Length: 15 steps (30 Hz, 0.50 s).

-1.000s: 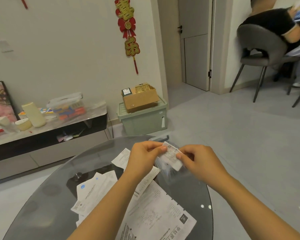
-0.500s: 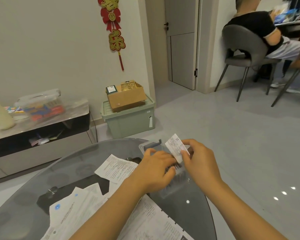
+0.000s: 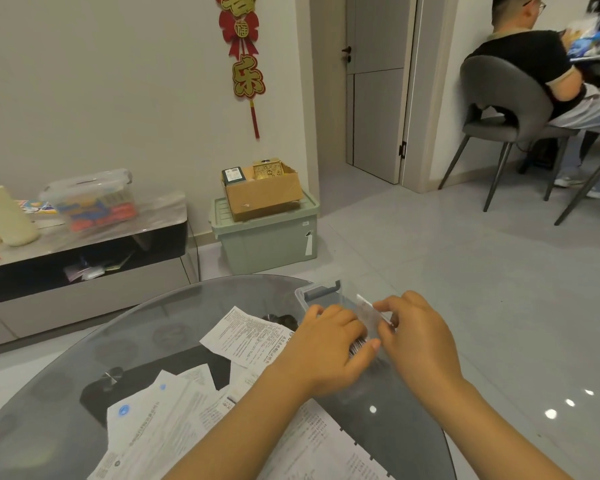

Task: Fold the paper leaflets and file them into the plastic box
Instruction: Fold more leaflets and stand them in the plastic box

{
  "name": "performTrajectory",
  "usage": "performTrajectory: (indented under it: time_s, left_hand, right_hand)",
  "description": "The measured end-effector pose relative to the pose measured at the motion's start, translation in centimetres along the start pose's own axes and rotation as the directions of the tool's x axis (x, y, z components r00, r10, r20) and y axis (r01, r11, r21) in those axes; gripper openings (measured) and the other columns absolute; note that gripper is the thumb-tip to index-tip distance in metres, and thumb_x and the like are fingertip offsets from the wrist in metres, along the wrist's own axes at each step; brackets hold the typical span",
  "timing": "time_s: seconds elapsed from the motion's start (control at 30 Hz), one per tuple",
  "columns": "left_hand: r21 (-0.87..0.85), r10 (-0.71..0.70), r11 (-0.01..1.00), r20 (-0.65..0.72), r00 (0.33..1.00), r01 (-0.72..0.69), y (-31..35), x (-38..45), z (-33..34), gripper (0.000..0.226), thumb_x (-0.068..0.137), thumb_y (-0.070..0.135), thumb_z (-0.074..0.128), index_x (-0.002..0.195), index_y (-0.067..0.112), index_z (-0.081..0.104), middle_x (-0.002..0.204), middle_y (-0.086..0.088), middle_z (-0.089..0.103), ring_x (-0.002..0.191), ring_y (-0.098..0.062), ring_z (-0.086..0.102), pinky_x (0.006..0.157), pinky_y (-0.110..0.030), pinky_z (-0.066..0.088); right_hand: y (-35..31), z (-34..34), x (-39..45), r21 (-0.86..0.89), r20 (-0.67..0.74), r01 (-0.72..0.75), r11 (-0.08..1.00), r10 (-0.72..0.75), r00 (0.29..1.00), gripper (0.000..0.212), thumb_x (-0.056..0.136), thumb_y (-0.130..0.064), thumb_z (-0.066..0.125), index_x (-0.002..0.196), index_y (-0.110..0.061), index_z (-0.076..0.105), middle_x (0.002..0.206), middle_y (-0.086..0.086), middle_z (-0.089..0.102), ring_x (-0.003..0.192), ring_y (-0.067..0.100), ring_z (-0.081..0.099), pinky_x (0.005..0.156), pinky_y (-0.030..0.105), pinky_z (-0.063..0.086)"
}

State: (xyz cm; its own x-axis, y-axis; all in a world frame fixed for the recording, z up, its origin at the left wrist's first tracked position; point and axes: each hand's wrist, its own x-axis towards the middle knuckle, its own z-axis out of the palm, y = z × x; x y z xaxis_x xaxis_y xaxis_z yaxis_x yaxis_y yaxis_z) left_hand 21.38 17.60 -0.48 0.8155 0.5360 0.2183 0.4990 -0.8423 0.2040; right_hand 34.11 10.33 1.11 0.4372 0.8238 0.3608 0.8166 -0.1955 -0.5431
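A clear plastic box (image 3: 321, 293) with a grey latch sits at the far right rim of the round glass table (image 3: 146, 327). My right hand (image 3: 418, 336) pinches a small folded leaflet (image 3: 369, 308) and holds it down inside the box. My left hand (image 3: 329, 348) lies over the box with its fingers curved onto folded papers inside, mostly hiding them. Several unfolded leaflets (image 3: 253, 336) lie spread on the glass to the left and near me (image 3: 160, 427).
Beyond the table stand a green storage bin (image 3: 267, 244) carrying a cardboard box (image 3: 262, 194) and a low cabinet (image 3: 84, 251) with clutter. A person sits on a grey chair (image 3: 499, 109) at the far right. Grey tiled floor surrounds the table.
My right hand has lowered the folded leaflet from above the table down into the box. My left hand let go of it and moved onto the papers in the box.
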Motion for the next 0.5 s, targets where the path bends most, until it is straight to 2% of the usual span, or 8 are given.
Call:
performTrajectory:
  time_s: [0.1, 0.23, 0.37, 0.5]
  left_hand:
    - [-0.058, -0.002, 0.998, -0.023, 1.0, 0.001, 0.05, -0.23, 0.09, 0.062, 0.086, 0.056, 0.014, 0.109, 0.023, 0.06, 0.112, 0.011, 0.058, 0.107, -0.006, 0.044, 0.101, -0.029, 0.024]
    - [-0.095, 0.001, 0.995, -0.046, 0.999, -0.005, 0.01, -0.21, 0.1, 0.057, 0.087, 0.056, 0.017, 0.116, 0.026, 0.056, 0.117, 0.013, 0.058, 0.11, -0.003, 0.045, 0.1, -0.02, 0.016]
    - [-0.121, -0.028, 0.992, -0.061, 0.998, 0.021, 0.01, -0.26, 0.2, 0.053, 0.09, 0.055, 0.022, 0.121, 0.025, 0.053, 0.122, 0.011, 0.056, 0.113, -0.004, 0.044, 0.099, -0.016, 0.013]
    - [-0.069, -0.007, 0.998, -0.022, 1.0, 0.005, -0.14, -0.12, 0.2, 0.056, 0.092, 0.054, 0.024, 0.137, 0.026, 0.045, 0.142, 0.012, 0.045, 0.128, -0.005, 0.038, 0.107, -0.025, 0.014]
  right_hand:
    - [-0.64, -0.25, 0.08, -0.204, 0.062, -0.011, 0.979, 0.024, 0.998, 0.026, 0.095, -0.032, 0.049, 0.117, -0.033, 0.063, 0.1, -0.007, 0.051, 0.096, 0.012, 0.054, 0.064, 0.023, 0.038]
    - [-0.71, -0.9, 0.5, -0.326, 0.171, -0.01, 0.945, 0.069, 0.983, 0.027, 0.097, -0.039, 0.043, 0.112, -0.037, 0.064, 0.1, -0.007, 0.042, 0.102, 0.012, 0.049, 0.064, 0.023, 0.035]
    - [-0.1, -0.95, 0.81, -0.203, 0.26, -0.047, 0.978, 0.1, 0.961, 0.025, 0.095, -0.034, 0.046, 0.11, -0.032, 0.067, 0.095, -0.005, 0.036, 0.081, 0.014, 0.05, 0.053, 0.02, 0.032]
    - [0.08, -0.89, 0.66, -0.043, 0.186, -0.113, 0.993, 0.119, 0.975, 0.019, 0.092, -0.024, 0.052, 0.1, -0.022, 0.069, 0.098, -0.001, 0.046, 0.084, 0.018, 0.058, 0.07, 0.029, 0.048]
